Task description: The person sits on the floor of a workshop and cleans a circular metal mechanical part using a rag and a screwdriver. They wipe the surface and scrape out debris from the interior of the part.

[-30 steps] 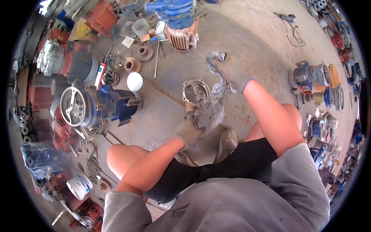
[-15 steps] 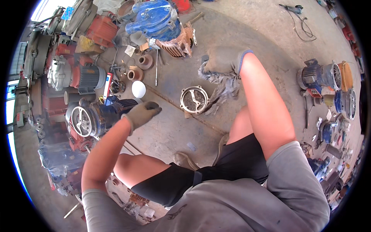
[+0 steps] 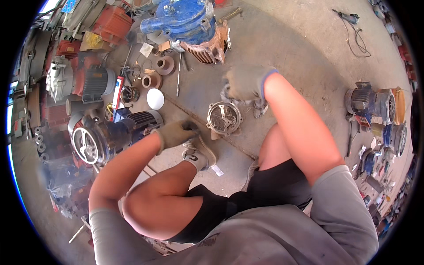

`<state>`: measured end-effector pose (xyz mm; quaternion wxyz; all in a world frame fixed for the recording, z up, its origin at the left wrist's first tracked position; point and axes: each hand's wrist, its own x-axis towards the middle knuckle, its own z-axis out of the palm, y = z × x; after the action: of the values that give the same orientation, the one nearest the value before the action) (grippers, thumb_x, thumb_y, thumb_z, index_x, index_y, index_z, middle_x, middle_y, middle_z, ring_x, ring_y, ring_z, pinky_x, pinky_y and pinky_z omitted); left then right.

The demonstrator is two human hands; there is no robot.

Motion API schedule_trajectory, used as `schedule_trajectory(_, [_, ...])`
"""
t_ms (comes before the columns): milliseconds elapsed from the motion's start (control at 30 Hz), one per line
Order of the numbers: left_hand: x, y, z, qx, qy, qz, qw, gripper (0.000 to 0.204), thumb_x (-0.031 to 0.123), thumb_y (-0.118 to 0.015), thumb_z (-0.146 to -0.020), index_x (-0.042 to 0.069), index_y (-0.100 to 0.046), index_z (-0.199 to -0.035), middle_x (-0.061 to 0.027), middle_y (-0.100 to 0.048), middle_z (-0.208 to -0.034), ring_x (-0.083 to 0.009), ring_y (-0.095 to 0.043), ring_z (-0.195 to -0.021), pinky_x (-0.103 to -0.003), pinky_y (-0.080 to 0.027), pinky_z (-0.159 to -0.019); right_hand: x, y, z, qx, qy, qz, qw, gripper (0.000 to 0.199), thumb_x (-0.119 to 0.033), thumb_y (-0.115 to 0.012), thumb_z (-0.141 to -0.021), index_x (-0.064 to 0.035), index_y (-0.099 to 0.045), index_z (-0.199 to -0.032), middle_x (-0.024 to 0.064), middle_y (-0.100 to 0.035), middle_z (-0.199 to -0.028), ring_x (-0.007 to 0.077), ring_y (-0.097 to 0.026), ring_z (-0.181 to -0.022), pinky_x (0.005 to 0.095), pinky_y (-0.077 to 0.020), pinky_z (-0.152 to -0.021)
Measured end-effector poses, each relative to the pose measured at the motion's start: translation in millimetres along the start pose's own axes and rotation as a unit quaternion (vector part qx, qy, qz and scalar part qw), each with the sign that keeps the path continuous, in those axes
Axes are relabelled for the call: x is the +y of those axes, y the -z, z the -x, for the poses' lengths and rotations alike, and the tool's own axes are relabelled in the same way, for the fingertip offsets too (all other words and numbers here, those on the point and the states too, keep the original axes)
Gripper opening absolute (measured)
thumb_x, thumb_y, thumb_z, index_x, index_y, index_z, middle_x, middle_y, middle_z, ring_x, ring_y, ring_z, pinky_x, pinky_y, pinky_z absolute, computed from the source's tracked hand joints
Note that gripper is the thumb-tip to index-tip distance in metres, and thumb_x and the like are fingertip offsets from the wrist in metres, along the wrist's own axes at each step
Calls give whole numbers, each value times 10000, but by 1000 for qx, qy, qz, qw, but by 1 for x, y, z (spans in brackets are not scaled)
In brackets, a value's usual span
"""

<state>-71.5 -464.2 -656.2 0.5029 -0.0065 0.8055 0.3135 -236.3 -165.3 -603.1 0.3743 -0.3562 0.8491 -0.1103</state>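
My gloved right hand [image 3: 246,83] is closed on a crumpled grey rag [image 3: 259,108], held above the floor. Part of the cloth hangs below the palm, and the fingers partly hide the rest. Just left of the rag and below that hand lies a round metal end cover [image 3: 223,115], with lugs on its rim and a bent bar across its middle. My left hand [image 3: 179,134], also gloved, is over my left shoe [image 3: 206,152]. Its fingers are loosely bent, dark at the tips, with a gap to the thumb; nothing shows in them.
At left stands a dark blue motor [image 3: 112,134] with a light ring on its end. Near it lie a white disc [image 3: 155,99] and rusty flanged bushings [image 3: 152,81]. Ahead sits a large blue pump [image 3: 183,22]. More motors [image 3: 369,101] and a corded tool [image 3: 349,17] are at right.
The rag has been drawn up and bunched under my right hand, which has moved slightly left and down. My left hand has shifted right, and my left foot has stepped forward.
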Motion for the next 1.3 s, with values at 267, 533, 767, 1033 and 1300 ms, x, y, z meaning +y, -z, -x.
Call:
schedule_trajectory(267, [-50,-61,-84,-26,87,-26,996,1029,501,-844,-863,-156,-449,-1550,-295,-691,-1388,-404,-695,-1272,-415,-547,-1110,34,-113,-40,-81,-16,-49,995,396,-265,-671,-924,-17,-757,-1220,250,-772,-1185,410,-752,-1098,491,-576,-986])
schedule_trajectory(533, [-100,-140,-162,208,-238,-132,940,888,465,-816,-869,59,-497,-1591,-201,-631,-1507,-394,-598,-1371,-426,-482,-1186,3,-274,-85,105,-149,-112,977,443,-224,-700,-924,-64,-707,-1337,220,-724,-1298,414,-689,-1230,512,-542,-1069])
schedule_trajectory(767, [-126,-139,-182,108,-231,21,967,387,418,-696,-955,370,-765,-1333,-77,-657,-1519,-499,-528,-1380,-478,-439,-1224,-11,-306,-78,92,-108,-78,987,322,-161,-688,-888,-101,-800,-1183,180,-714,-1286,386,-697,-1192,506,-550,-1056])
schedule_trajectory(1033, [-130,-151,-179,106,-96,139,980,839,495,-858,-854,86,-575,-1531,-272,-615,-1461,-454,-606,-1342,-456,-517,-1152,-19,-302,-114,-114,-69,-107,985,340,-210,-682,-866,-136,-852,-1150,175,-785,-1154,431,-736,-1097,480,-586,-999])
schedule_trajectory(1300, [-122,-141,-168,88,-90,133,983,1011,533,-909,-818,-9,-492,-1563,-320,-584,-1432,-440,-650,-1317,-446,-517,-1150,-5,-292,-98,-123,16,172,977,291,-153,-639,-873,-71,-863,-1040,230,-811,-1060,416,-778,-1038,490,-601,-977])
